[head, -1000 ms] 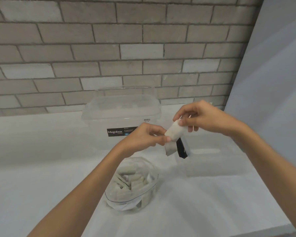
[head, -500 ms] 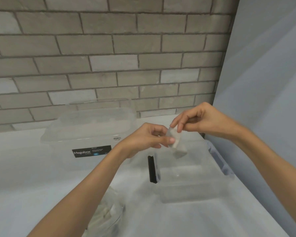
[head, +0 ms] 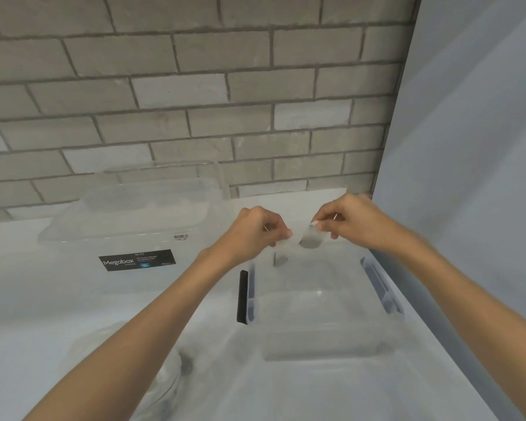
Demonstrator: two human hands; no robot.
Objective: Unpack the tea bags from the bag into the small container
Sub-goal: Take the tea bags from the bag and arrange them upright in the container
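White paper tea bag point(head: 298, 237), pinched by left hand point(head: 255, 232) and right hand point(head: 351, 221), hangs directly above the small clear plastic container point(head: 319, 335).

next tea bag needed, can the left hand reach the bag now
Probably yes, once it lets go: the left hand pinches a tea bag with the right hand over the container, but nothing lies between it and the bag beside its forearm.
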